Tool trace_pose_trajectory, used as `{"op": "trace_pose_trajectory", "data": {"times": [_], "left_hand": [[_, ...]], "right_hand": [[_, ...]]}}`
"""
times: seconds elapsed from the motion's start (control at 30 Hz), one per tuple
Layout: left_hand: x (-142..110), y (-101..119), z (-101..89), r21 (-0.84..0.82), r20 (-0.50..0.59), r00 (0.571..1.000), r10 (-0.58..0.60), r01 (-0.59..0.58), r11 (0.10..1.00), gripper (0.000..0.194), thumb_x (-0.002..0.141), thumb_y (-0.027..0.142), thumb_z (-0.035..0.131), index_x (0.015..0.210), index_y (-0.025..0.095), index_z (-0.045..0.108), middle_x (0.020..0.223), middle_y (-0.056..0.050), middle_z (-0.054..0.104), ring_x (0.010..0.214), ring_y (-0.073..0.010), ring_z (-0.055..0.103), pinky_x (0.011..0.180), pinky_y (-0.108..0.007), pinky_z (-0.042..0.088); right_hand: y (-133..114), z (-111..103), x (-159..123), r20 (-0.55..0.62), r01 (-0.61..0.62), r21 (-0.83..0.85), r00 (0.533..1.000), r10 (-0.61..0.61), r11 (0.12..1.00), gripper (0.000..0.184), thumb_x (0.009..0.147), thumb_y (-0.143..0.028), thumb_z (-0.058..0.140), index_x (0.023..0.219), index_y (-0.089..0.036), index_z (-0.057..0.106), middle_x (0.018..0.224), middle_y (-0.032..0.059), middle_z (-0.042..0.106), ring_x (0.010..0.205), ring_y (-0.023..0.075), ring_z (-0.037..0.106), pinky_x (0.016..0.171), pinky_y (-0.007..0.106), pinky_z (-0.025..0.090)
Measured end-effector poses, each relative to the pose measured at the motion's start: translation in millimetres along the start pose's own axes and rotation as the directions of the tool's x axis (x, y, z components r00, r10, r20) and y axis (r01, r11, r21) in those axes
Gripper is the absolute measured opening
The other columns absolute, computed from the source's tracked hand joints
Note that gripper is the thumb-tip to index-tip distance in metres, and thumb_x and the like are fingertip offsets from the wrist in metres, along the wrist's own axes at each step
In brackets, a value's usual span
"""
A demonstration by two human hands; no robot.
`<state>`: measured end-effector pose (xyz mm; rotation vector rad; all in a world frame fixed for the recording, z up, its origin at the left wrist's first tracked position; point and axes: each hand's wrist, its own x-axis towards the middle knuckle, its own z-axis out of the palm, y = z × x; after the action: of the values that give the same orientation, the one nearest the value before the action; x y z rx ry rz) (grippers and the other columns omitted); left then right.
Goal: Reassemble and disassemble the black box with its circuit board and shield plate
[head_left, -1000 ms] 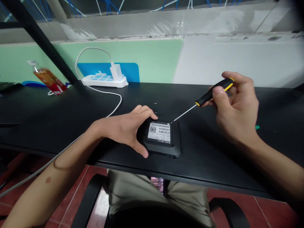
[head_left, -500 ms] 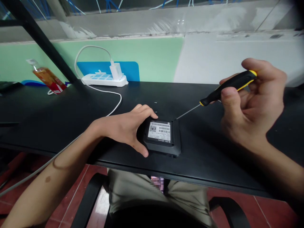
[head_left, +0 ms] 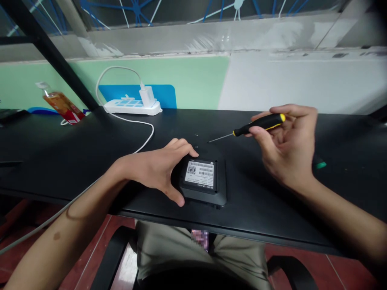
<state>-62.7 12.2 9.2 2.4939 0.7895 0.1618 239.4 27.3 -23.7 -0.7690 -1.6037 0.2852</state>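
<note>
A flat black box-shaped device (head_left: pixel 222 181) lies on the desk, with a white label (head_left: pixel 199 174) bearing a QR code and barcodes on its upper face. My left hand (head_left: pixel 165 171) braces its left side, fingers at the far corner and thumb at the near one. In my right hand (head_left: pixel 287 149) is a black-and-yellow screwdriver (head_left: pixel 261 124), gripped by the handle. Its thin shaft points left and down, and the tip is beyond the device's far edge, apart from it. Two tiny screws, a far screw (head_left: pixel 196 135) and a nearer screw (head_left: pixel 196 147), lie behind the device.
A white power strip (head_left: pixel 133 108) with a plugged-in charger (head_left: pixel 146 96) stands against the wall; its white cable (head_left: pixel 148 139) runs under my left forearm. A tilted drink bottle (head_left: pixel 62 105) is at the left. Right of my right hand shows a green-ended object (head_left: pixel 321 165), partly hidden.
My right hand has moved left with the screwdriver, and the tip has left the device's far edge for a spot behind it. My left hand stays at the device.
</note>
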Motion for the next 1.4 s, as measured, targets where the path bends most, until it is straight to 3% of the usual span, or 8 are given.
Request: {"op": "trace_pose_trajectory", "data": {"times": [0.23,0.5,0.63,0.73,0.9,1.03,1.2,1.4], "left_hand": [[0,2,-0.7,0.0,0.001,1.0,-0.001,0.001,1.0,0.095,0.063,0.058,0.092,0.135,0.028,0.039,0.137,-0.011,0.044,0.129,-0.0373,0.043,0.108,-0.06,0.046],[2,2,0.1,0.017,-0.002,1.0,-0.002,0.002,1.0,0.096,0.062,0.06,0.093,0.134,0.025,0.041,0.139,-0.013,0.045,0.131,-0.0378,0.043,0.111,-0.06,0.045],[2,0,1.0,0.015,-0.018,1.0,0.016,-0.016,1.0,0.096,0.063,0.061,0.092,0.136,0.025,0.041,0.14,-0.013,0.046,0.132,-0.0375,0.043,0.112,-0.061,0.044],[3,-2,1.9,0.012,-0.05,0.999,0.019,-0.018,1.0,0.094,0.068,0.06,0.09,0.139,0.026,0.04,0.141,-0.013,0.047,0.134,-0.0373,0.043,0.112,-0.06,0.044],[4,-5,1.4,0.01,-0.06,0.998,0.022,-0.021,1.0,0.094,0.068,0.06,0.09,0.14,0.024,0.04,0.143,-0.014,0.047,0.138,-0.0379,0.041,0.115,-0.06,0.042],[5,-7,0.5,-0.007,-0.055,0.998,0.021,-0.021,1.0,0.093,0.068,0.061,0.09,0.14,0.028,0.041,0.143,-0.013,0.048,0.139,-0.0387,0.042,0.115,-0.062,0.042],[4,-7,0.4,-0.017,-0.053,0.999,0.011,-0.012,1.0,0.094,0.068,0.061,0.09,0.141,0.03,0.041,0.145,-0.013,0.047,0.139,-0.039,0.042,0.114,-0.062,0.043],[4,-6,0.2,-0.038,-0.044,0.999,-0.015,0.013,0.999,0.094,0.067,0.06,0.091,0.141,0.028,0.041,0.148,-0.013,0.044,0.141,-0.0386,0.04,0.116,-0.061,0.041]], "right_hand": [[16,9,-5,0.048,-0.062,-0.154,0.996,0.07,0.986,0.042,0.085,-0.032,0.076,0.114,-0.029,0.046,0.113,0.0048,0.065,0.108,0.0228,0.07,0.088,0.046,0.063],[21,20,-8,0.129,-0.056,-0.25,0.987,0.09,0.967,0.039,0.086,-0.032,0.075,0.108,-0.028,0.043,0.114,0.0075,0.067,0.109,0.0253,0.07,0.091,0.052,0.061],[12,18,-2,0.041,-0.067,-0.119,0.997,0.072,0.991,0.041,0.085,-0.03,0.076,0.108,-0.029,0.042,0.111,0.005,0.066,0.105,0.0229,0.07,0.092,0.05,0.063],[1,12,7,-0.063,-0.063,0.021,0.996,0.064,0.998,0.04,0.085,-0.028,0.077,0.108,-0.029,0.045,0.104,0.003,0.064,0.095,0.0184,0.07,0.083,0.043,0.067],[-5,-2,14,-0.165,-0.04,0.121,0.984,0.06,0.992,0.038,0.084,-0.036,0.08,0.116,-0.029,0.059,0.103,0.0049,0.066,0.096,0.018,0.07,0.07,0.035,0.067],[-4,-9,9,-0.119,-0.201,0.227,0.965,0.232,0.953,0.042,0.085,-0.04,0.08,0.124,-0.033,0.067,0.098,0.0025,0.074,0.075,0.0123,0.067,0.068,0.032,0.064],[-13,-6,6,-0.02,-0.327,0.368,0.933,0.36,0.87,0.04,0.079,-0.039,0.085,0.117,-0.032,0.073,0.093,0.0014,0.074,0.082,0.0126,0.066,0.067,0.027,0.061],[-21,-4,4,0.028,-0.407,0.332,0.906,0.422,0.851,0.04,0.081,-0.041,0.084,0.118,-0.031,0.074,0.095,0.0017,0.073,0.081,0.0113,0.065,0.062,0.022,0.059]]}}
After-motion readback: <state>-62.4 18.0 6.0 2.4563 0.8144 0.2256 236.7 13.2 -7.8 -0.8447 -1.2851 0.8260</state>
